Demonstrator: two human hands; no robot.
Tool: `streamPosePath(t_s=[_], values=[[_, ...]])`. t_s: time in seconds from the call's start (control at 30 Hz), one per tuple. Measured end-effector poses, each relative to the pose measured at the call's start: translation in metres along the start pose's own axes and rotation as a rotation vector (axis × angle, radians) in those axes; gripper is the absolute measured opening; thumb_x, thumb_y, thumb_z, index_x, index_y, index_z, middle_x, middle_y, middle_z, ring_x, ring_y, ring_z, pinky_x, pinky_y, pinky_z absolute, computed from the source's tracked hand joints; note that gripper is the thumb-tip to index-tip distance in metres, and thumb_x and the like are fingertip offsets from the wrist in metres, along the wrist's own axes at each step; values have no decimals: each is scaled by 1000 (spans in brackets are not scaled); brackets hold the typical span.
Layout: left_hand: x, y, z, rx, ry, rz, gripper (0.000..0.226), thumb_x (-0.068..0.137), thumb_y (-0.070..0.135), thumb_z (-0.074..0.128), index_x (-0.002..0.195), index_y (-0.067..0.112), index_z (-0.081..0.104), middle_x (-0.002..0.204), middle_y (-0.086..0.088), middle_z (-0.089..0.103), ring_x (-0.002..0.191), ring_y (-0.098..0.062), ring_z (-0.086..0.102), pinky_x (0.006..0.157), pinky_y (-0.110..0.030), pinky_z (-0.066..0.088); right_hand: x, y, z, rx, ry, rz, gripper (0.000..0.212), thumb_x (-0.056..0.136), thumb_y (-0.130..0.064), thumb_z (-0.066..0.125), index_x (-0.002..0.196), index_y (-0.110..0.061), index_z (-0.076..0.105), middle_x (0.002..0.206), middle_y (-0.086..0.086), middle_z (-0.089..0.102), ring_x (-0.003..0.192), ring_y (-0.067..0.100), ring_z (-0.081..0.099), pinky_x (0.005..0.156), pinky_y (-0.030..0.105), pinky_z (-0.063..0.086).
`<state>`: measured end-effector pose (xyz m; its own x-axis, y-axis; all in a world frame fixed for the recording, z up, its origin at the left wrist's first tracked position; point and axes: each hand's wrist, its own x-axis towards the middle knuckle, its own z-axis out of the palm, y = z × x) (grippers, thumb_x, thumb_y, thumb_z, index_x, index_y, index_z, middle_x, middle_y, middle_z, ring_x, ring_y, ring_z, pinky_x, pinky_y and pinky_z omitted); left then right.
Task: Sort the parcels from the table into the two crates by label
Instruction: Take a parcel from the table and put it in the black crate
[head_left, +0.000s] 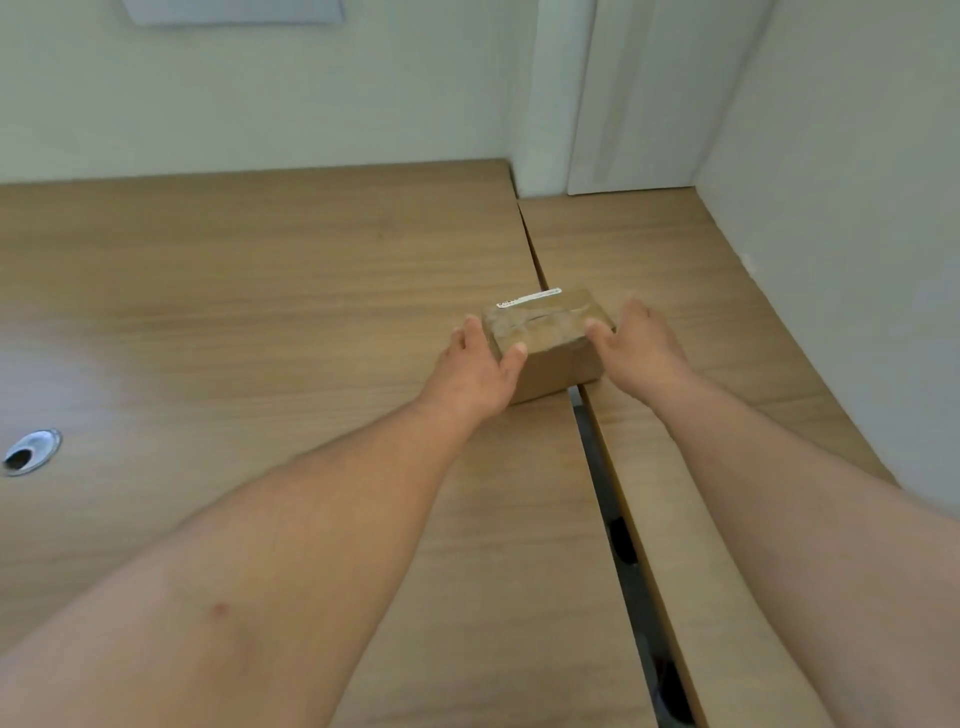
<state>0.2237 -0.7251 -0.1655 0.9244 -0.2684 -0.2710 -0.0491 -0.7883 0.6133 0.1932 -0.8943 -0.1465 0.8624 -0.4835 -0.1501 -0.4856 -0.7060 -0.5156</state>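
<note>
Forearms (322, 519) reach across my worktop (234, 312); left hand (475, 371) and right hand (639, 348) clasp the parcel (545, 332) by its sides, and I see both thumbs on top.

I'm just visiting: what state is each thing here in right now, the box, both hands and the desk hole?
parcel: closed, taped, flat on the table, across its gap; label on top.
left hand: grips the parcel's left side, thumb on top.
right hand: grips its right side, thumb on top.
desk hole: open.
</note>
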Motion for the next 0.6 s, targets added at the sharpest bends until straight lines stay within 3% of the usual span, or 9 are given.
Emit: streamPosePath(t_s=[0.13, 0.43, 0.6], values=[[5, 4, 3, -162, -43, -108, 62, 102, 44, 36, 153, 12, 19, 148, -14, 42, 134, -32, 42, 105, -31, 33, 6, -5, 14, 46, -103, -1, 43, 100, -35, 43, 132, -6, 45, 128, 16, 55, 116, 34, 53, 86, 35, 40], [-66, -30, -32, -355, 38, -157, 41, 101, 35, 42, 139, 18, 44, 136, -6, 53, 124, -25, 49, 91, -25, 35, -65, -32, 28, 116, -198, -49, 46, 95, -39, 51, 129, -8, 49, 127, 12, 59, 115, 32, 55, 94, 39, 46], [-143, -69, -50, -353, 77, -252, 40, 100, 31, 43, 138, 18, 45, 129, -5, 56, 117, -24, 52, 88, -25, 37, -139, -62, 38, 55, -306, -81, 42, 97, -37, 49, 127, -8, 48, 120, 13, 58, 99, 30, 53, 75, 33, 40]])
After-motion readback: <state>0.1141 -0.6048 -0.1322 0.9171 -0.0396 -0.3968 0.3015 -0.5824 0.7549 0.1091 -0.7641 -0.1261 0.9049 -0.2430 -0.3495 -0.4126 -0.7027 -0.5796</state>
